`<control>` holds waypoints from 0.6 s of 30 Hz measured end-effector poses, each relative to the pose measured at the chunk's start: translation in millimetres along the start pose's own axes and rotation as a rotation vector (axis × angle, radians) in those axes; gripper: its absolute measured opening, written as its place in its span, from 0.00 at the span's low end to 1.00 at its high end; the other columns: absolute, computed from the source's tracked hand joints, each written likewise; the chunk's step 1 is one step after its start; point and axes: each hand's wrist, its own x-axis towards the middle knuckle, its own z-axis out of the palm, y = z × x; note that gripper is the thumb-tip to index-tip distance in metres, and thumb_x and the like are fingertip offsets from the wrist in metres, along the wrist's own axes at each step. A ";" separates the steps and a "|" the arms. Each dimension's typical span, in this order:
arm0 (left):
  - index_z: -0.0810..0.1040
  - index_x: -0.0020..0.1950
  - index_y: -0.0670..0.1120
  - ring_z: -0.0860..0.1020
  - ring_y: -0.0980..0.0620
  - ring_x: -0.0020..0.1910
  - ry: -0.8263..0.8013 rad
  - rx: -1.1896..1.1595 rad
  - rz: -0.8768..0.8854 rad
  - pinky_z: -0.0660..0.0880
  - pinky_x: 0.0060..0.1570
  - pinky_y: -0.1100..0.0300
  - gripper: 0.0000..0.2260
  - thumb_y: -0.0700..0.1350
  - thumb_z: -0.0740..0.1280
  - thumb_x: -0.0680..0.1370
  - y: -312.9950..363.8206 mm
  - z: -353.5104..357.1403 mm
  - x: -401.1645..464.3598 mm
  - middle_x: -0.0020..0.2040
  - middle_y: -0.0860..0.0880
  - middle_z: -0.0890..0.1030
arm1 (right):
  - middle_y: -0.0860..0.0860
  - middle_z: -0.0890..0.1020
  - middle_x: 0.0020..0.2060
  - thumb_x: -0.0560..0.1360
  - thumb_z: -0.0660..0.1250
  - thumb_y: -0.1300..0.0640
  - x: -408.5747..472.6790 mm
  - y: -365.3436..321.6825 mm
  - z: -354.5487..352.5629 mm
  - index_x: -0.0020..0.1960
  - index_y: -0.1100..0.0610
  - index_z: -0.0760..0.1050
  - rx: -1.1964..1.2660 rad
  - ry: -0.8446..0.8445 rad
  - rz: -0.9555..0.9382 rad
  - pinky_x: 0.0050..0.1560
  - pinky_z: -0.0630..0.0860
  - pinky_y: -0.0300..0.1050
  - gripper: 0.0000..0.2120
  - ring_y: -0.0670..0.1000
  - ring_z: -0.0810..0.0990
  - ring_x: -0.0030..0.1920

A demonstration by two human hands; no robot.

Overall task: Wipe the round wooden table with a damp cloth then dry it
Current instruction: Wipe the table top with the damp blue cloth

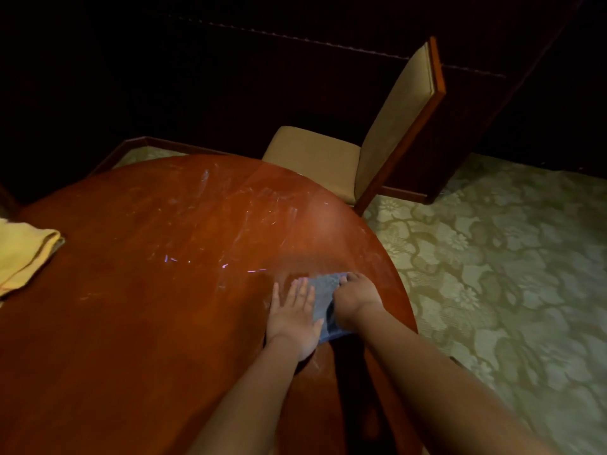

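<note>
Both hands on the grey cloth (pixel 323 298), near the right edge of the round wooden counter (pixel 138 290). Left hand (pixel 294 315) lies flat, fingers (pixel 297 290) straight and spread, its right side pressing the cloth's left edge and the rest on bare wood. Right hand (pixel 353 300) sits over the cloth's right side; knuckles look bent as if bunching the fabric, but I can't tell for sure whether it grips or just presses.

Risks as I see them:
- Cloth is close to the rim. A stroke pushed outward could run it off the edge and drop it on the patterned carpet (pixel 509 257).
- 2 hands on 1 small cloth: if they pull unevenly it bunches up, contact shrinks, streaks stay.
- Pale smears (pixel 236 195) show across the far half of the top. Reaching them from here means leaning hard; the far side near the chair (pixel 377 133) could easily get skipped.
- The yellow cloth (pixel 24 254) lies folded at the left edge, well apart from the hands, probably the drying one. A wet sweep across that side would dampen it and spoil the dry pass.
- Drying looks not yet started; leaving water sitting on the wood risks marks.
</note>
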 end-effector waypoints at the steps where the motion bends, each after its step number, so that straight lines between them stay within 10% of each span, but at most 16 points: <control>1: 0.36 0.77 0.43 0.36 0.47 0.76 0.007 0.008 0.002 0.34 0.71 0.41 0.29 0.57 0.41 0.82 -0.3 -2.5 6.5 0.77 0.46 0.36 | 0.59 0.64 0.73 0.80 0.56 0.47 7.4 0.4 -1.0 0.74 0.61 0.63 0.006 0.003 0.002 0.73 0.54 0.49 0.27 0.57 0.61 0.73; 18: 0.37 0.77 0.44 0.35 0.47 0.75 -0.037 0.040 0.128 0.34 0.72 0.45 0.29 0.56 0.43 0.82 44.5 15.4 -61.2 0.77 0.45 0.35 | 0.64 0.61 0.73 0.81 0.54 0.51 -84.7 6.8 55.3 0.75 0.66 0.55 0.038 -0.110 -0.099 0.72 0.57 0.54 0.29 0.61 0.60 0.73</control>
